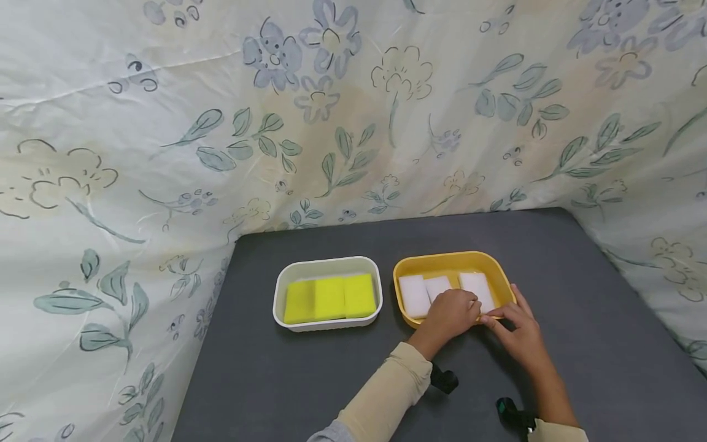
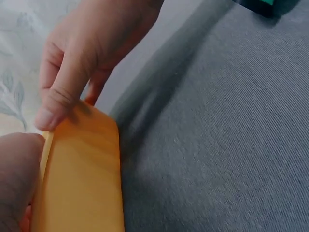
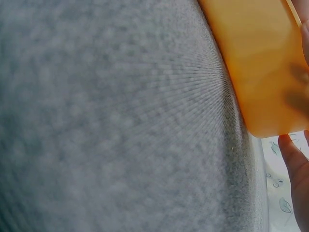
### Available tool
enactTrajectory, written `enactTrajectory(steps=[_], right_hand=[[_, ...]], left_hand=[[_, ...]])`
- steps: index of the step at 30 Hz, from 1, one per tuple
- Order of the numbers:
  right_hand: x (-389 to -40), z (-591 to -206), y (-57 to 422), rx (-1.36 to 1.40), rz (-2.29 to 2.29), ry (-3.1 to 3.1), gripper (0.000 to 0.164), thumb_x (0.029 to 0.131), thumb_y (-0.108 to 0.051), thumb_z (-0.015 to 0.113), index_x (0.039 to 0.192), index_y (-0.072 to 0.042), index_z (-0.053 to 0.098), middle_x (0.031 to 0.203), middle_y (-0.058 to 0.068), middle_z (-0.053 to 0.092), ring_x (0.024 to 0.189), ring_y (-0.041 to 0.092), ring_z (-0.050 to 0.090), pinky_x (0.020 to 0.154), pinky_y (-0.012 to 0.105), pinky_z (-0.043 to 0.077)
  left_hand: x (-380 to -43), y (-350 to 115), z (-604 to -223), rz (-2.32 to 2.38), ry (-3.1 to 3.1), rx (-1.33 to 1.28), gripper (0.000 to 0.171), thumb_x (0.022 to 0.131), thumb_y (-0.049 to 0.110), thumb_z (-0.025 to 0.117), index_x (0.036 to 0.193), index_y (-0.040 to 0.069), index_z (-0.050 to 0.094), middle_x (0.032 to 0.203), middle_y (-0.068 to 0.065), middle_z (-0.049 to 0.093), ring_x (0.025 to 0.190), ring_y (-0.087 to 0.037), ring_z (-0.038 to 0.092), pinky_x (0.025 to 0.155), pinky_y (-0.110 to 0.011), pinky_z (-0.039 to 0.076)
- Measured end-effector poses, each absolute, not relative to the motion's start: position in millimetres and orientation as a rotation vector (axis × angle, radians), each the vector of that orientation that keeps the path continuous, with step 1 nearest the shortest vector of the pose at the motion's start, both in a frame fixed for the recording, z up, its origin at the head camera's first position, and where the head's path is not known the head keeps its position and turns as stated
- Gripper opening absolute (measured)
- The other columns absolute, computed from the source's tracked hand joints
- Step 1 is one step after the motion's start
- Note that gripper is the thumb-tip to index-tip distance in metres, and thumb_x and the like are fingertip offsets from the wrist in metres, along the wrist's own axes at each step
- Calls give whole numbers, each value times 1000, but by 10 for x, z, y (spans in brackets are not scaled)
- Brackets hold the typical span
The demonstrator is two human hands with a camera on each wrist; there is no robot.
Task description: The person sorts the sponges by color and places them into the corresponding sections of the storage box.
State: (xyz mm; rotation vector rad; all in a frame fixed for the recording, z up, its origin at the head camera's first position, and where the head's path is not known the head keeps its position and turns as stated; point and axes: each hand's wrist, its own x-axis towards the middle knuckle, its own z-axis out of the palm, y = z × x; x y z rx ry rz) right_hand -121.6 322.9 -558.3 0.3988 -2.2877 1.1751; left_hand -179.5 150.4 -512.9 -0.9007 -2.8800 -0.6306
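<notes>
The yellow tray (image 1: 411, 268) holds white sponges (image 1: 414, 296) laid side by side. My left hand (image 1: 453, 313) reaches over its front rim with bent fingers, right at the rightmost white sponge (image 1: 476, 290). What those fingertips do is hidden; I cannot tell whether they pinch the sponge. With my right hand (image 1: 519, 334) I grip the tray's front right corner. In the left wrist view, the thumb of that right hand (image 2: 79, 67) lies on the rim of the yellow tray (image 2: 84, 179), with fingers round the far side. The right wrist view shows fingers (image 3: 292, 159) against the yellow tray (image 3: 260, 72).
Left of the yellow tray stands a white tray (image 1: 282, 288) with bright yellow sponges (image 1: 329, 298) in a row. Both trays sit on a dark grey table (image 1: 248, 368). A floral curtain (image 1: 342, 123) hangs behind and along the sides.
</notes>
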Motion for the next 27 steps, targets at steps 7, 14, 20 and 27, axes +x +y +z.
enactTrajectory(steps=[7, 14, 20, 27], right_hand=[[-1214, -5575, 3250, 401, 1185, -2285, 29, 66, 10, 85, 82, -10, 73, 83, 8, 67, 142, 46, 29, 117, 32, 20], [-1197, -5543, 3287, 395, 1185, -2308, 27, 68, 9, 85, 82, -11, 73, 84, 7, 67, 146, 38, 26, 116, 30, 19], [-1190, -5522, 3271, 382, 1190, -2321, 28, 68, 9, 85, 83, -11, 74, 84, 6, 67, 147, 36, 26, 117, 32, 19], [-1216, -5501, 3259, 402, 1189, -2337, 26, 70, 7, 85, 83, -13, 74, 84, 5, 68, 146, 40, 26, 116, 53, 21]], left_hand=[[-1753, 1233, -5132, -932, -2742, -731, 25, 99, 20, 56, 111, 17, 78, 109, 8, 72, 102, -4, 65, 91, -18, 47], [-1719, 750, -5059, -950, -2474, -608, 21, 92, 8, 62, 103, 15, 79, 104, 4, 75, 97, -12, 68, 87, -23, 51], [-1743, 97, -4890, -911, -2431, -499, 21, 92, 7, 62, 105, 11, 78, 106, -1, 74, 98, -19, 66, 89, -32, 52], [-1684, -740, -4728, -783, -2677, -413, 39, 94, 23, 65, 131, 9, 66, 139, -13, 58, 134, -35, 45, 110, -50, 34]])
